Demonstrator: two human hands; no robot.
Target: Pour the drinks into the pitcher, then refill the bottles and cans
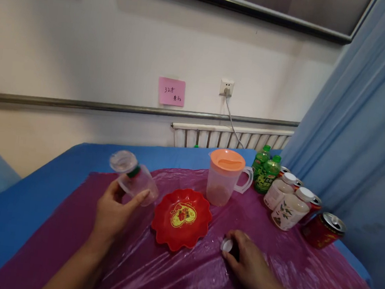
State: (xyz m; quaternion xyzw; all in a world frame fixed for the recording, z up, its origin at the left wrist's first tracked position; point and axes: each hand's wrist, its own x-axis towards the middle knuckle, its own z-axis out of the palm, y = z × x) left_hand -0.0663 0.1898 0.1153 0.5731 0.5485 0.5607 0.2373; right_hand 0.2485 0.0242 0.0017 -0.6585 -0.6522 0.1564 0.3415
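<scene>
My left hand [115, 212] is wrapped round a clear plastic container [144, 185] with a wide clear top and a green band, held tilted left of the red plate. Pinched between the fingers of my right hand [247, 259] is a small white cap [227, 245], low over the purple plastic sheet. Between my hands lies the red scalloped plate [169, 207] with a yellow printed design. Behind the plate, to its right, stands a clear pitcher [221, 185] with an orange lid.
Green bottles [268, 175], white-capped jars [291, 210] and red cans [323, 231] stand at the right. A blue curtain [363, 136] hangs beside them. Behind the blue-covered table are a radiator [210, 137] and a wall rail [113, 107].
</scene>
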